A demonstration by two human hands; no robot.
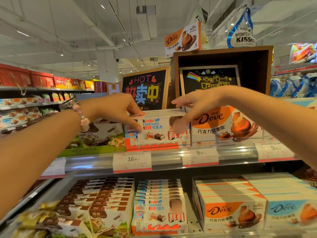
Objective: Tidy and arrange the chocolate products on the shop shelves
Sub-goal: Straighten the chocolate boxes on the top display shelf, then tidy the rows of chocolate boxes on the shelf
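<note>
A: Shelves ahead of you, two tiers in view. Far left on the upper shelf (171, 159), the cow-print boxes (101, 133) stand just beside the Kinder.

B: And there's your left hand (118, 111), beaded bracelet (82, 115) at the wrist, fingers over the top of the Kinder chocolate row (157, 129), thumb down on the front box's face. That looks like a pinch on the left end.

A: Your right hand (190, 107) mirrors it at the right end, fingers spread over the top edge, thumb blurred against the front. Both hands hold the same row, one at each end.

B: Right of that, touching the Kinder, the orange Dove box (226, 126). Price tags (132, 160) line the shelf edge below.

A: Behind the row, the HOT chalkboard sign (145, 90).

B: Lower shelf, left to right: more cow-print, a second Kinder stack (159, 206), then the Dove cartons (235, 208), orange then blue.
</note>
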